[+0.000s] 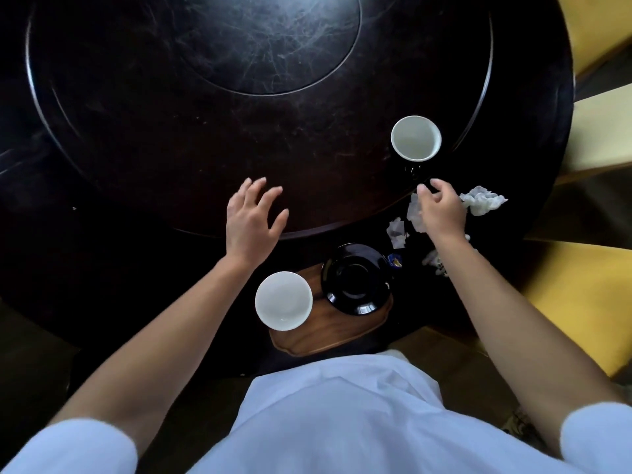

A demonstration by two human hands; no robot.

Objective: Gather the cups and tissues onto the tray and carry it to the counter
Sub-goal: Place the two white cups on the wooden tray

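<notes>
Table (171,148) first: dark, round, with my wooden tray (328,336) at the near edge, carrying a black saucer (355,280) and one white cup (283,301). I judge I'm mid-gathering, the second cup (416,138) still out on the right. My left hand (251,220) hovers with fingers spread, holding nothing. My right hand (441,212) reaches toward that cup, fingers loosely curled, empty as far as I can tell. Crumpled tissues (484,200) lie just beside it. Next comes a grip on the cup, then the scraps.
</notes>
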